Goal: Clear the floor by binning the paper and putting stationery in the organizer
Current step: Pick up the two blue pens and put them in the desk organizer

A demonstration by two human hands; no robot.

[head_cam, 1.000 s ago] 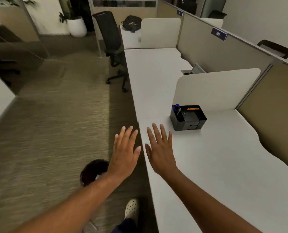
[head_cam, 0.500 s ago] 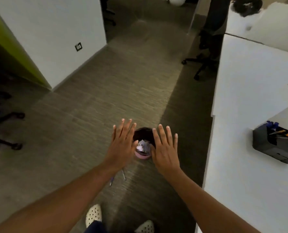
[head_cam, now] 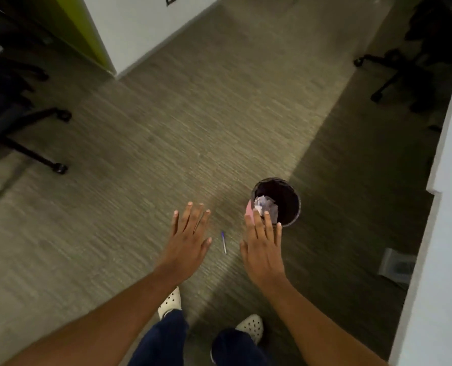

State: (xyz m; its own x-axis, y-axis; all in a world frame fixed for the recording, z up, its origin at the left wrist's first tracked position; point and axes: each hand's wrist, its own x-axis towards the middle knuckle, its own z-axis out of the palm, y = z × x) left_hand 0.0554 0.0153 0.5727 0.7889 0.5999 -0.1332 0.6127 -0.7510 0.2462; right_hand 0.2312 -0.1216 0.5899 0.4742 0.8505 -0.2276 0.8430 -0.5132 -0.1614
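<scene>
1. Left hand (head_cam: 187, 241): held palm down above the carpet (head_cam: 140, 159), fingers straight and slightly spread, gripping nothing.
2. Right hand (head_cam: 263, 247): likewise palm down, fingers extended and apart, empty; its fingertips overlap the near rim of the waste bin (head_cam: 285, 199) in this view.
3. Pen (head_cam: 224, 242): a slim pen with a purple end, lying on the carpet between the two hands, touched by neither.
4. Waste bin: round, dark inside with a pink outer wall, standing on the carpet just beyond the right hand; crumpled paper (head_cam: 266, 206) lies inside it.
5. Surroundings: the wheeled base of an office chair (head_cam: 34, 138) at left; a second chair base (head_cam: 394, 72) at upper right, in shadow; a white desk edge (head_cam: 441, 233) along the right margin; a white wall corner (head_cam: 129, 35) with a green side panel at top.
6. Person: two white perforated clogs (head_cam: 170, 302) and dark blue trouser legs (head_cam: 164, 336) at bottom centre, near the pen.
</scene>
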